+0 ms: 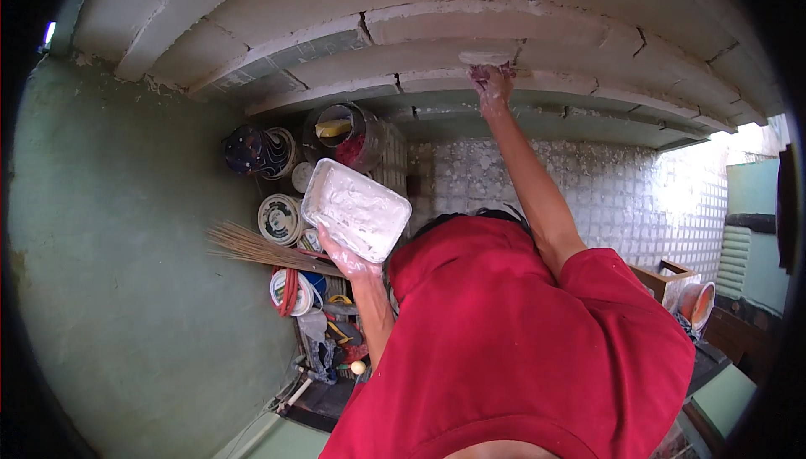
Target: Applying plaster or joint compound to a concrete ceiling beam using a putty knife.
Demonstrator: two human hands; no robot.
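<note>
On the far left a green wall (126, 274) curves down the side of the view. Just right of it a straw broom (252, 247) lies across a huddle of round buckets and tins (280, 218) on the floor, with a red coil of hose (288, 289) on a white pail below them and a dark pot with a yellow thing in it (340, 130) above.

The left hand (346, 259) comes next: the forearm rises from the red shirt (512, 350), bent at the elbow, and the palm is cupped under the near end of a white rectangular tray (356, 210), fingers closed on its lower edge. The tray is tilted, smeared with white plaster, and held out over the buckets.

Further right the right arm stretches almost straight, up and away from the shoulder, to the block wall (437, 14). The right hand (492, 83), dusted white, is closed round a small flat tool, a float or trowel (484, 58), pressed against a mortar joint between two grey blocks.

Below that arm a patterned tiled floor (621, 190) shows, and at the far right a wooden box (663, 279) beside an orange bucket (697, 301).
</note>
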